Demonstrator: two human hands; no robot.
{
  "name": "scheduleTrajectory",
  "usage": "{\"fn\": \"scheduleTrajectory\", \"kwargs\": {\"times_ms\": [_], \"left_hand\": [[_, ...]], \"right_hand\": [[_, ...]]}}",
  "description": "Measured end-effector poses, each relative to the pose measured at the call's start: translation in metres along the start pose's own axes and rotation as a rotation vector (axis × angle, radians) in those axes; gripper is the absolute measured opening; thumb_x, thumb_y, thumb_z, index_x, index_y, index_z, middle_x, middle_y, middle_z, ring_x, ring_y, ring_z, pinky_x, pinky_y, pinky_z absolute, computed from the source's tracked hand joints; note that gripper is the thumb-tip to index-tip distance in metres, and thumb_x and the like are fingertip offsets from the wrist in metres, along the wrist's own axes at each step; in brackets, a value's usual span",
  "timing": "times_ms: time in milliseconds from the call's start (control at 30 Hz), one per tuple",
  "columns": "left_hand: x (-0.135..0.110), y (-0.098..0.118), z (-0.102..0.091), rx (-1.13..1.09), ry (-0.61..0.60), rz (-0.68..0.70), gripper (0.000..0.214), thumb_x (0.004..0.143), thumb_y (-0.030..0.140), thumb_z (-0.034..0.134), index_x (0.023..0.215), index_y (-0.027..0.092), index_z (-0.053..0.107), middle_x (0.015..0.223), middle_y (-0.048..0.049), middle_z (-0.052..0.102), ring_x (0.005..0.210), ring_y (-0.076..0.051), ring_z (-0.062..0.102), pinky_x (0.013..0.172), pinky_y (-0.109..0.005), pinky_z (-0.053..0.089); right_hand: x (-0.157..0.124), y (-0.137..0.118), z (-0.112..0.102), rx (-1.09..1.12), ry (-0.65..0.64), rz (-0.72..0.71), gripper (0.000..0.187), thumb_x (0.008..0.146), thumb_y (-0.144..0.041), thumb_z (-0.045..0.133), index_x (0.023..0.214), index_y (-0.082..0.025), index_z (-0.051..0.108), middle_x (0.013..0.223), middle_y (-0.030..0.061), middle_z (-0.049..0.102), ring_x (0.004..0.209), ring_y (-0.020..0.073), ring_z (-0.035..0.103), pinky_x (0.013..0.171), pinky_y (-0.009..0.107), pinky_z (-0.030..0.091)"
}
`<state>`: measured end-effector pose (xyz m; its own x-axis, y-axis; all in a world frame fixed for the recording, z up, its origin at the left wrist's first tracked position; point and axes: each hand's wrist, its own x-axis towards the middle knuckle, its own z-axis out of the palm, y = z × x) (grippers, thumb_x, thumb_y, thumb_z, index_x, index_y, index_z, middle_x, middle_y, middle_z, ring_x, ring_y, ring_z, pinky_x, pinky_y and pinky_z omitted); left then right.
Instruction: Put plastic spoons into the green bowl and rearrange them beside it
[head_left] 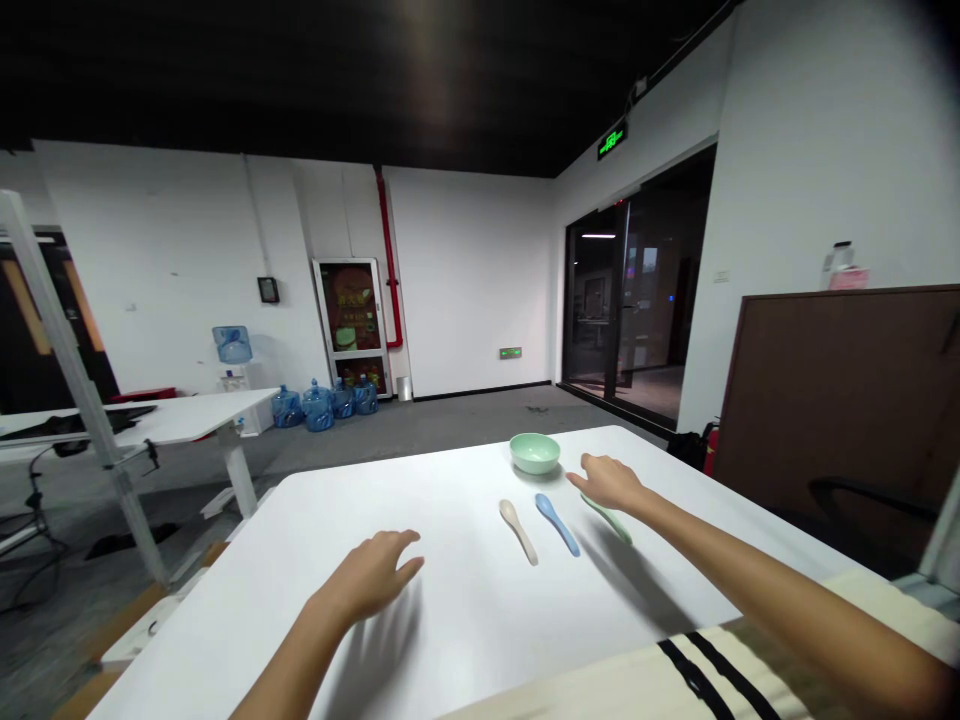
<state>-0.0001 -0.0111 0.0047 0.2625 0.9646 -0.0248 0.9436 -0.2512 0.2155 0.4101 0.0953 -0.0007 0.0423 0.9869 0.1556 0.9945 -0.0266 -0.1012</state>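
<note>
My left hand (367,578) rests open on the white table (315,510), palm down, with nothing in it. My right hand (607,483) hovers low over the far end of a pale green spoon (611,520), its fingers loosely curved and the spoon's bowl partly hidden beneath it. To its left lie a blue spoon (557,524) and a beige spoon (518,530), side by side and apart. A pale green bowl (535,452) stands beyond them, near the table's far edge.
A second white desk (172,420) stands to the left, past a slanted metal frame (75,380). Several blue water jugs (319,407) sit on the floor by the far wall. A brown panel (840,400) and a dark chair stand to the right.
</note>
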Motion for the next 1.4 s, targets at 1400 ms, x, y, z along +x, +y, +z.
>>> {"fn": "scheduleTrajectory", "kwargs": {"times_ms": [1400], "left_hand": [[-0.002, 0.003, -0.005, -0.003, 0.044, 0.012, 0.056, 0.09, 0.055, 0.038, 0.135, 0.025, 0.055, 0.133, -0.0093, 0.062, 0.124, -0.03, 0.054, 0.099, -0.041, 0.043]], "right_hand": [[-0.027, -0.06, 0.014, 0.107, -0.096, -0.217, 0.044, 0.091, -0.05, 0.043, 0.109, -0.017, 0.066, 0.104, 0.0138, 0.07, 0.098, 0.0279, 0.064, 0.077, 0.032, 0.043]]}}
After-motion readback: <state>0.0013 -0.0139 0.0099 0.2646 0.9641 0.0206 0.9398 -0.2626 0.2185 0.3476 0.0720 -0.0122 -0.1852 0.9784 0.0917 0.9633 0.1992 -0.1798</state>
